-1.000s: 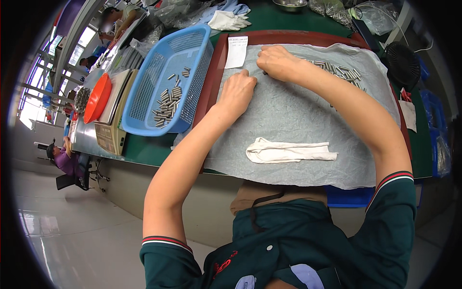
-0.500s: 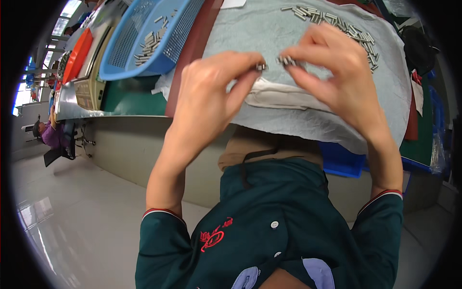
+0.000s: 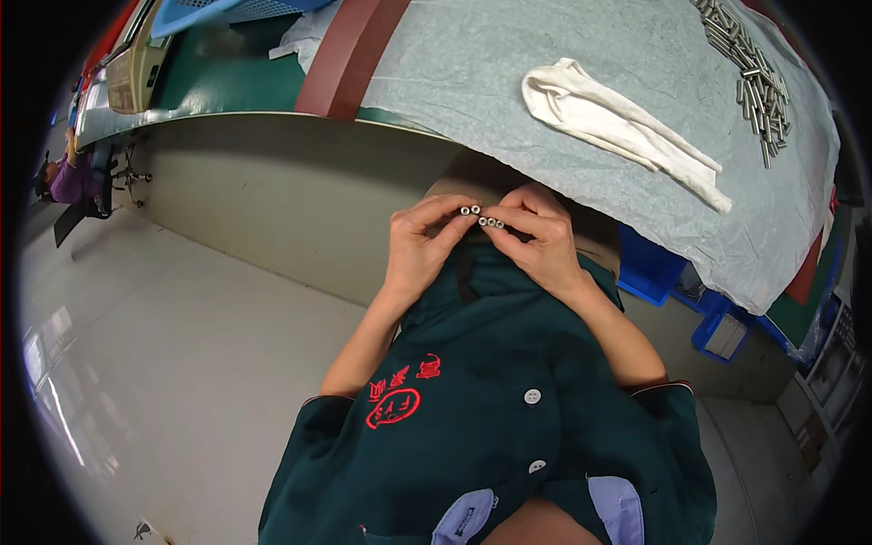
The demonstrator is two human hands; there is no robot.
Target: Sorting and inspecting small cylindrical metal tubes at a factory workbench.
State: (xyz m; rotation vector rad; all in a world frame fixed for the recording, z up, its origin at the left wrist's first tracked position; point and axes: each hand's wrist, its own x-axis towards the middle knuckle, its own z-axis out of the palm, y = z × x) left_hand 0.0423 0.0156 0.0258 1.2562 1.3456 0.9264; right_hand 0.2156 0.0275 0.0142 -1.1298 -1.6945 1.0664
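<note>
Close to my waist, just off the table's near edge, my left hand [image 3: 418,243] pinches two short metal tubes [image 3: 470,210] with their round hollow ends showing. Right beside it, my right hand [image 3: 545,238] grips three similar tubes [image 3: 491,222] in a row between thumb and fingers. The fingertips of both hands nearly meet; whether the two groups of tubes touch I cannot tell. A long heap of loose metal tubes [image 3: 758,86] lies at the far right on the pale cloth sheet [image 3: 454,64]. Between the heap and my hands rests a folded white cloth [image 3: 627,127].
A red-brown bar [image 3: 350,64] crosses the green tabletop [image 3: 227,77] at the sheet's left. Beyond it are a blue basket [image 3: 218,11] and a beige device [image 3: 132,77]. Blue bins [image 3: 649,265] sit under the table's right side. A person in purple [image 3: 68,183] sits far left.
Both hands have come down from above the sheet to my waist and closer together, tubes still in their fingers. The view has shifted, so the basket is mostly out of sight.
</note>
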